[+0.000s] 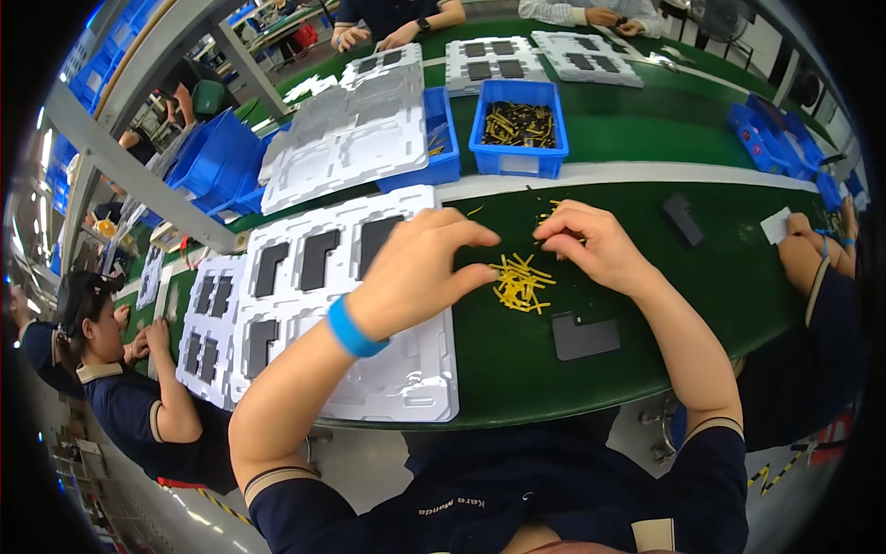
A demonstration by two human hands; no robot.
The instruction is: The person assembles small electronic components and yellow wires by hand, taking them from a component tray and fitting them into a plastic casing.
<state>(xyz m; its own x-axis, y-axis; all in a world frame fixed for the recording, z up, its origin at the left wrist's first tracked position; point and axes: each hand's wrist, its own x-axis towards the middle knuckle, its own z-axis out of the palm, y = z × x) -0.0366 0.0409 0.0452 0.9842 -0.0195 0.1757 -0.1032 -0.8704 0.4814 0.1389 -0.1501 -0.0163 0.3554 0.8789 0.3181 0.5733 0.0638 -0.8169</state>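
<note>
A loose pile of small yellow strips (520, 283) lies on the green work surface between my hands. My left hand (420, 268), with a blue band at its wrist, is left of the pile, thumb and index finger apart and nothing visible between them. Above the pile's right side, my right hand (593, 245) has thumb and fingers pinched together; what is in them, if anything, is too small to make out. More yellow and dark bits show just beyond its fingertips. A flat dark grey part (585, 338) with a notched edge rests nearer to me, below my right hand.
On my left, a white moulded tray (434, 369) holds several dark parts. Another dark part (683, 220) lies to the right. Beyond are a blue bin (519, 164) of yellow and black pieces and stacked clear trays (341, 138). Co-workers sit left, right and across; a metal post (138, 171) stands left.
</note>
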